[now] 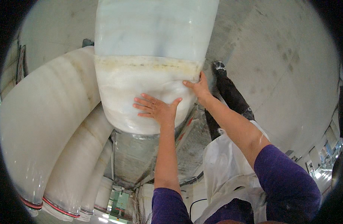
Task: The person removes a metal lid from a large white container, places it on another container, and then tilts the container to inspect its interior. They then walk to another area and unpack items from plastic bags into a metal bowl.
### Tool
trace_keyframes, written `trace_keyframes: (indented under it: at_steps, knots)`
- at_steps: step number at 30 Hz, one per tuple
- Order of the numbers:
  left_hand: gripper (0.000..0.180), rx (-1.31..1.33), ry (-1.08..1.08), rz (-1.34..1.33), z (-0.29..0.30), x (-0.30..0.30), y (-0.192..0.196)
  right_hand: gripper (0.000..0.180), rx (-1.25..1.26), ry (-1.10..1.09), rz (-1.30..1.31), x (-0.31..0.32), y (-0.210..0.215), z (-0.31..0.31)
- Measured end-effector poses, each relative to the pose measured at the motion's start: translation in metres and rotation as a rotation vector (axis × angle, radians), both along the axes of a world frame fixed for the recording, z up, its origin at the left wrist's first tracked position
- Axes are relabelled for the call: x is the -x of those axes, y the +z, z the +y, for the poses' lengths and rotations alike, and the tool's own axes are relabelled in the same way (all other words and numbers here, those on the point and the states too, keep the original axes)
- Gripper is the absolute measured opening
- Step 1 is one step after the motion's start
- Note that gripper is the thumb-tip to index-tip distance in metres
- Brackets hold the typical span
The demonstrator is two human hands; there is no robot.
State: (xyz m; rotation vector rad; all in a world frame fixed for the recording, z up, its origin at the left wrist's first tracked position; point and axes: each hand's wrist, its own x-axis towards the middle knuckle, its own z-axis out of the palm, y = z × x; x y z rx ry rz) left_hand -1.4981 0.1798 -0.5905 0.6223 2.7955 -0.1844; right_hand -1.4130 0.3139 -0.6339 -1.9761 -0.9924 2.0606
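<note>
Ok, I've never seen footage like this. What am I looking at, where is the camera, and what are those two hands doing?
The camera is a wide fisheye lens worn on a person's head, looking down at their own arms, so straight edges bend near the rim. No robot is involved. Both bare hands press flat on a large, bulging translucent white bag filled with pale material: the left hand is spread on its lower front, the right hand rests against its right side. Neither hand grips anything. The bag sits on a metal frame. More rounded white bags curve away at left. Below lie a concrete floor, the person's white apron and a dark shoe.
</note>
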Motion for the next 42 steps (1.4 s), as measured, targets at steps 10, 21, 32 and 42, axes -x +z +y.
trace_keyframes:
  at_steps: [10, 21, 32, 42]
  knots:
    - [0.072, -0.146, -0.085, 0.238, -0.018, 0.134, 0.063, 0.107, 0.211, 0.227, 0.037, -0.045, 0.016, 0.044]
    - [0.064, -0.490, 0.095, -0.049, -0.023, 0.200, 0.021, 0.127, 0.057, 0.270, -0.036, 0.041, 0.011, 0.157]
    - [0.070, -0.476, 0.259, -0.104, 0.053, 0.127, 0.041, 0.073, -0.682, 0.668, -0.351, -0.011, 0.070, 0.202]
    - [0.069, -0.445, 0.233, 0.001, 0.091, 0.023, 0.059, 0.048, -1.668, 1.619, 0.296, 0.134, 0.111, 0.130]
